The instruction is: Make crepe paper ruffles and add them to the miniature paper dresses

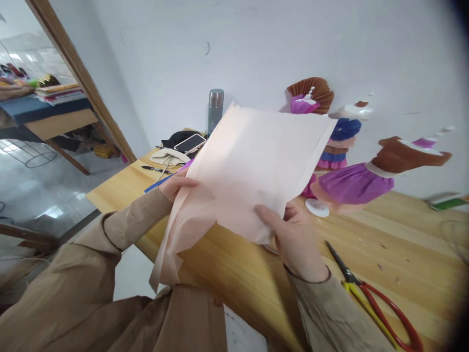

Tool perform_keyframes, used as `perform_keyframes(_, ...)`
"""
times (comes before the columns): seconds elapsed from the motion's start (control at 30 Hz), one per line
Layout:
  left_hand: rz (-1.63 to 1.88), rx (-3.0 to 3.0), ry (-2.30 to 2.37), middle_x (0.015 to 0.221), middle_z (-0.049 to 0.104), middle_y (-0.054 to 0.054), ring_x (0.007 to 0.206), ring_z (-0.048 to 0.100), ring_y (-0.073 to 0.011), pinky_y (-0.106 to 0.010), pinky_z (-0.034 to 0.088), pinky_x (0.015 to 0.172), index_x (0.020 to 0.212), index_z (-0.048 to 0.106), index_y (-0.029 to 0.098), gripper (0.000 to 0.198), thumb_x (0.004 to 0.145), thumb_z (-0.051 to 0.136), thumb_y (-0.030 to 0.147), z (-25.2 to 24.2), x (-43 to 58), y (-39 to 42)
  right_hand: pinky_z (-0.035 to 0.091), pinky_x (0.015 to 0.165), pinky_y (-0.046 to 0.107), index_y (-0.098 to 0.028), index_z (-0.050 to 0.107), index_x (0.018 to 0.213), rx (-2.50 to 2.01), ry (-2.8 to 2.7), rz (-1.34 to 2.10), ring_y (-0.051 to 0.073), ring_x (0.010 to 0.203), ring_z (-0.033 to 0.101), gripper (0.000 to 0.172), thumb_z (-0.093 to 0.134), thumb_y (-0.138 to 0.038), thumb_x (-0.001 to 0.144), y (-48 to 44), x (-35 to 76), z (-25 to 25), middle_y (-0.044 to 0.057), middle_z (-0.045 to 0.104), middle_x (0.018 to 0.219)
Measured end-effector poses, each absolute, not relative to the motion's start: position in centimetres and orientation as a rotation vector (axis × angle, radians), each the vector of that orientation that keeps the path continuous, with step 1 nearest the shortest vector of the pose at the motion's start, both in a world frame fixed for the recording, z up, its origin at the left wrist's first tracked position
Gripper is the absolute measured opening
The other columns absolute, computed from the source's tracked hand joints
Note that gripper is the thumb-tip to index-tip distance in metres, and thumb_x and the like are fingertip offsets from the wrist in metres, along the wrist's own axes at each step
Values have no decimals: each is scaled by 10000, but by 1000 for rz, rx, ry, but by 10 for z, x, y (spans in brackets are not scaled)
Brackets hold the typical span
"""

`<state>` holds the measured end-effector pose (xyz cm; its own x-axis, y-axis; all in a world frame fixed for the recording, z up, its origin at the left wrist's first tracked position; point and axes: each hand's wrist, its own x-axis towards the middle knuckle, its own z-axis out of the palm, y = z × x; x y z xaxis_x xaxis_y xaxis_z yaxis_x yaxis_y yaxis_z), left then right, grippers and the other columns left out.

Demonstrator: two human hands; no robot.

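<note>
A large sheet of pale pink crepe paper point(252, 161) is stretched between my two hands above the wooden table. Its lower left edge is cut unevenly and a folded strip hangs down. My left hand point(178, 185) grips the left edge, thumb on top. At the lower right corner, my right hand point(293, 232) pinches the paper between thumb and fingers; most of those fingers are hidden underneath. Scissors point(353, 278) with one red and one yellow handle lie on the table, right of my right hand.
Small mannequins in paper dresses point(355, 183) stand along the wall at the right. A flask point(216, 110), a phone point(189, 143), a cloth bag point(170, 157) and a pen point(156, 169) are at the back left. Paper scraps dot the wooden table point(366, 239). Another table point(51, 112) stands beyond the doorway.
</note>
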<state>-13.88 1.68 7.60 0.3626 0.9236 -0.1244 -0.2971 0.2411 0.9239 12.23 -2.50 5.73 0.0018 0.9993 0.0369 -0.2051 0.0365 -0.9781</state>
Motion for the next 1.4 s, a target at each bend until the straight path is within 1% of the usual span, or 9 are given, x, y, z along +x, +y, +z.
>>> perform_keyframes(0.2, 1048, 880, 881, 1012, 764, -98, 955, 712, -346, -510, 576, 880, 1082, 696, 179, 471, 619, 780, 171, 71, -150, 20, 581, 763, 391, -222, 682, 976, -969, -1136, 1213, 222, 853, 710, 327, 790, -292, 676, -27, 119, 70, 53, 776, 991)
perform_keyframes(0.3, 1127, 864, 952, 963, 765, -82, 900, 715, -316, -492, 572, 875, 1103, 690, 179, 514, 600, 789, 140, 72, -154, 18, 550, 612, 316, -211, 664, 977, -973, -1171, 1274, 183, 727, 680, 337, 766, -292, 666, -27, 114, 70, 39, 766, 903)
perform_keyframes(0.43, 1153, 891, 953, 949, 762, -92, 875, 715, -310, -467, 577, 838, 1080, 685, 171, 494, 602, 809, 158, 75, -157, 15, 389, 426, 237, -186, 665, 998, -1052, -1147, 1354, 108, 513, 536, 394, 758, -353, 654, -20, 113, 60, 16, 725, 777)
perform_keyframes(0.53, 1159, 932, 940, 987, 758, -98, 891, 716, -298, -435, 581, 822, 1158, 655, 179, 567, 613, 812, 162, 78, -153, 16, 312, 407, 223, -184, 675, 961, -1060, -1108, 1404, 77, 457, 446, 389, 782, -388, 647, -13, 114, 48, -5, 690, 708)
perform_keyframes(0.67, 1165, 986, 941, 1098, 743, -108, 981, 709, -302, -397, 578, 829, 1277, 599, 198, 707, 607, 813, 133, 75, -146, 24, 296, 408, 222, -179, 672, 879, -1054, -1085, 1477, 74, 434, 423, 371, 812, -414, 628, -4, 116, 33, -32, 616, 579)
perform_keyframes(0.93, 1040, 1003, 996, 1153, 722, -140, 991, 698, -294, -415, 558, 883, 1256, 618, 148, 718, 575, 847, 151, 60, -139, 34, 227, 360, 216, -172, 642, 762, -1120, -1081, 1477, 60, 370, 366, 369, 823, -437, 580, 13, 122, 2, -51, 541, 478)
perform_keyframes(1.07, 1025, 983, 979, 1099, 739, -125, 1025, 686, -315, -438, 551, 911, 1160, 672, 150, 612, 579, 864, 179, 62, -138, 32, 256, 362, 213, -162, 637, 820, -1151, -1120, 1467, 60, 367, 379, 388, 781, -465, 624, 14, 123, -4, -51, 549, 502)
perform_keyframes(1.23, 986, 986, 950, 1127, 742, -84, 1069, 668, -312, -429, 547, 926, 1204, 673, 208, 582, 650, 846, 246, 54, -142, 36, 293, 353, 217, -141, 614, 1144, -1184, -1250, 1471, 78, 365, 417, 531, 727, -386, 686, 9, 120, -3, -40, 619, 590)
perform_keyframes(1.4, 978, 967, 974, 1152, 729, -131, 1082, 664, -344, -452, 539, 932, 1180, 680, 176, 594, 623, 862, 278, 46, -143, 38, 484, 520, 272, -181, 557, 1323, -1179, -1402, 1329, 157, 606, 623, 610, 652, -293, 731, 11, 120, -8, 28, 732, 833)
